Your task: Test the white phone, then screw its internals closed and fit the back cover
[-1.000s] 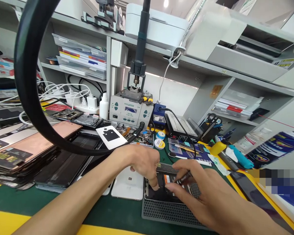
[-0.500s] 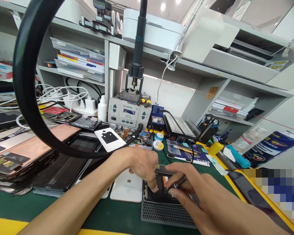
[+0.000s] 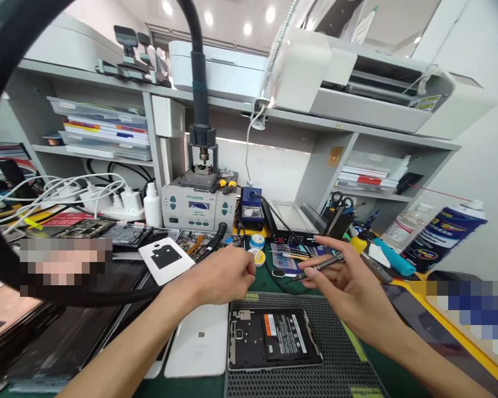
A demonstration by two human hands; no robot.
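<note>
My left hand [image 3: 226,275] hovers past the far edge of the opened phone, its fingers curled inward; whatever they hold, if anything, is hidden. A slim dark screwdriver [image 3: 321,266] with a thin tip sits in my right hand [image 3: 346,279], pinched between thumb and fingers and pointing left. Between and below the hands lies the opened phone [image 3: 249,351], its black inside facing up, with a black battery [image 3: 286,342] bearing an orange label. Under it is a grey honeycomb mat [image 3: 336,381]. Left of the mat rests a white back cover [image 3: 197,354] with an MI logo.
A black ring on an arm [image 3: 108,298] crosses the left side. Stacked phone screens [image 3: 66,326] lie at left. Behind stand a grey rework station [image 3: 197,207], a parts tray [image 3: 186,239] and small round tins [image 3: 257,241]. Bottles and a blue can [image 3: 440,237] are at right.
Both hands have lifted off the phone and moved away from it, uncovering its inside and battery. The screwdriver stays in my right hand. The camera view has shifted.
</note>
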